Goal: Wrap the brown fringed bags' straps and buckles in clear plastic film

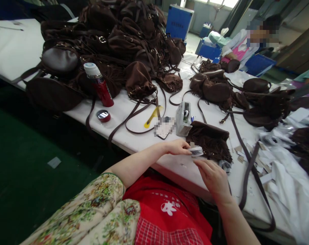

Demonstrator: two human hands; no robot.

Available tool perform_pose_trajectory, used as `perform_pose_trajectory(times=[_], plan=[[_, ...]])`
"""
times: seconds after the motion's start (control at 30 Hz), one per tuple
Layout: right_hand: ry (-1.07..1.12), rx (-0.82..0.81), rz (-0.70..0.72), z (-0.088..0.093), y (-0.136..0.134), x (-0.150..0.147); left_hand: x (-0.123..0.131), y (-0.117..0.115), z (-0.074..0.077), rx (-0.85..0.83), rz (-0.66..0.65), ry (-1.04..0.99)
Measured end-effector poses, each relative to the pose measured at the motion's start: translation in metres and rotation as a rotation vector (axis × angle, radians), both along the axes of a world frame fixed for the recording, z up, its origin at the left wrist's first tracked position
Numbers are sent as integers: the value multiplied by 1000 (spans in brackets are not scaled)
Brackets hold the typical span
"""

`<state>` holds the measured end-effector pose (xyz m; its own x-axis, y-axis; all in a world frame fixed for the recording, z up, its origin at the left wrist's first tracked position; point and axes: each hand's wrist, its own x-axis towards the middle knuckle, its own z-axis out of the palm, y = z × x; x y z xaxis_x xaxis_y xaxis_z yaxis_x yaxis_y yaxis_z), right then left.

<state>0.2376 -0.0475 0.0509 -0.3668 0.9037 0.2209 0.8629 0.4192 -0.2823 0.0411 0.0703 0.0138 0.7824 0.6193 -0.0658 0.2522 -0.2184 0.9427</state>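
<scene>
My left hand point(178, 147) is closed, its fingertips pinching a small whitish, clear plastic packet point(196, 151) over the table's front edge. Just to the right, my right hand point(213, 175) has its fingers stretched toward that packet, with a small gap between; its thumb is mostly hidden. Behind the packet lies a dark brown fringed bag point(209, 137). A grey tape dispenser point(183, 119) stands beyond my left hand, beside a phone-like flat object point(164, 127), partly blurred out. A yellow comb point(153, 116) rests farther left.
A large heap of brown bags point(113, 41) covers the back left. Nearer are a red flask point(100, 86) and a tape roll point(103, 115). More bags point(215, 88), straps and white wrapping point(282, 163) lie to the right. A person point(240, 47) sits across the table point(134, 143).
</scene>
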Motion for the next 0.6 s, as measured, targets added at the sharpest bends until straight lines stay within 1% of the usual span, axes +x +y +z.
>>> perform_pose_trajectory(times=[0.07,0.1,0.17,0.23,0.33,0.4,0.5,0.6], plan=[[-5,73,-9,2,7,1,5,-3,3,180,-92,116],[19,78,-13,1,11,2,8,-6,4,257,-115,174],[91,13,-16,-6,15,3,12,-15,5,375,-107,285],[148,-88,-29,-18,13,5,13,-26,3,433,-77,358],[202,-151,-83,-36,5,6,13,-42,-6,473,-25,352],[229,-171,-122,-44,0,6,12,-50,-12,492,5,315],[255,-210,-170,-49,-1,6,13,-58,-21,477,48,263],[269,-234,-195,-52,2,8,14,-64,-27,409,103,202]])
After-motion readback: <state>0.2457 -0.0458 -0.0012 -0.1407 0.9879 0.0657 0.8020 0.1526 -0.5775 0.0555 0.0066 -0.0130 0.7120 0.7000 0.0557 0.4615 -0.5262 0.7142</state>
